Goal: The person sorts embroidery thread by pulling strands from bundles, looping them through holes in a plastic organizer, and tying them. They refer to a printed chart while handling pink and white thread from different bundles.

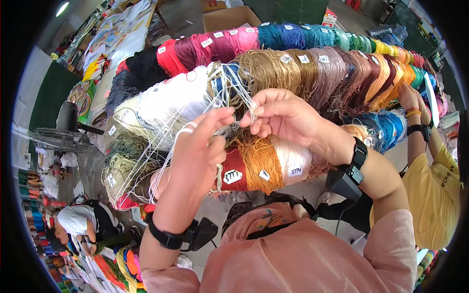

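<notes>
My right hand (288, 117) pinches a bunch of pale threads (253, 108) between thumb and fingers, in front of the thread rack. Just left of it, my left hand (198, 151) is curled, its thumb and forefinger close together. White thread (183, 128) loops round its fingers, and loose strands trail down to its left. Behind the hands, white and blue strands (229, 80) hang over a brown hank. A big white hank (173, 102) lies beside them at the left. Below the hands are a dark red hank (233, 163) and an orange hank (264, 161), both with paper labels.
Rows of labelled coloured hanks (288, 36) run across the rack. At the right, a person in a yellow top (435, 185) reaches to the orange hanks. Another person (80, 219) bends at the lower left. A paper-strewn table (119, 44) and a cardboard box (229, 18) stand behind.
</notes>
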The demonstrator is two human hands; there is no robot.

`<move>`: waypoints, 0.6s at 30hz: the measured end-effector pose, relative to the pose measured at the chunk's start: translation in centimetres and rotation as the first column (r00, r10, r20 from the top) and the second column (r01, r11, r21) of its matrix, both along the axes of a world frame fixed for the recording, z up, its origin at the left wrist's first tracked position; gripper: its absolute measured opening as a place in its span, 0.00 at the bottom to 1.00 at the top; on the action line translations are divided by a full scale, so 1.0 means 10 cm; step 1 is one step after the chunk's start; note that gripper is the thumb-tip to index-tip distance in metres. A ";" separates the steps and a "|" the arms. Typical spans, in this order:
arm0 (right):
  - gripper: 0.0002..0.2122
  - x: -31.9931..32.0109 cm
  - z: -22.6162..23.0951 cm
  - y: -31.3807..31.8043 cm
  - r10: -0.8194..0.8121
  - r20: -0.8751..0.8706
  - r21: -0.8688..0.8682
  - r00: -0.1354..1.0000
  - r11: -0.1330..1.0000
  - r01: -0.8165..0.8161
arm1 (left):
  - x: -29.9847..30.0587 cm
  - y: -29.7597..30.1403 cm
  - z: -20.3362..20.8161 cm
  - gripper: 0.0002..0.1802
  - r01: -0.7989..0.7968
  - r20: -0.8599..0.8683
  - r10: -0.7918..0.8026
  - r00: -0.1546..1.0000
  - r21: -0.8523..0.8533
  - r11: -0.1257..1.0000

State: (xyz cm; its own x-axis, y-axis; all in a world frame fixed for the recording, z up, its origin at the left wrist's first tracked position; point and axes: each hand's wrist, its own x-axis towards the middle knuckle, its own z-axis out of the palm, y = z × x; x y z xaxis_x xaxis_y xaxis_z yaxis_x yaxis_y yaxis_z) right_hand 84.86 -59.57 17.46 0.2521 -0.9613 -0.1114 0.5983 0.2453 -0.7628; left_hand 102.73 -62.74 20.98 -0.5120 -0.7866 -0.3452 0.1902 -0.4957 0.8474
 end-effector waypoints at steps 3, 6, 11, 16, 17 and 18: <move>0.03 0.00 0.03 0.04 0.038 -0.038 0.010 0.999 0.999 -0.038 | -0.18 -0.13 -0.15 0.16 0.107 -0.087 -0.097 0.991 0.117 0.987; 0.03 -0.03 -0.02 0.05 0.028 -0.100 0.010 0.995 1.000 -0.027 | -0.35 -0.14 -0.14 0.15 0.082 -0.111 -0.064 0.992 0.164 0.983; 0.03 -0.02 -0.03 0.03 0.018 -0.200 -0.026 0.980 0.999 -0.024 | -0.34 -0.20 -0.20 0.12 0.093 0.014 -0.092 0.996 -0.047 0.995; 0.05 -0.02 -0.02 0.01 -0.004 -0.365 -0.058 0.931 0.998 -0.019 | -0.25 -0.22 -0.18 0.10 0.070 0.028 -0.069 0.997 -0.029 0.997; 0.05 -0.02 -0.02 0.00 -0.005 -0.380 -0.064 0.925 0.998 -0.021 | -0.22 -0.22 -0.18 0.09 0.081 0.012 -0.080 0.997 -0.036 0.996; 0.05 -0.02 -0.02 0.00 -0.007 -0.396 -0.069 0.918 0.997 -0.022 | -0.21 -0.22 -0.18 0.09 0.079 0.012 -0.078 0.997 -0.036 0.996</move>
State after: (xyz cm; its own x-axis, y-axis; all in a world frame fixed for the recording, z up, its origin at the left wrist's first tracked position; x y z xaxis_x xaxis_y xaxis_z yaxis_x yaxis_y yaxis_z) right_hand 84.70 -59.53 17.25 0.2083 -0.9686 -0.1356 0.2421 0.1853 -0.9524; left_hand 100.59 -64.90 19.15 -0.5692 -0.7561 -0.3229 0.1428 -0.4777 0.8669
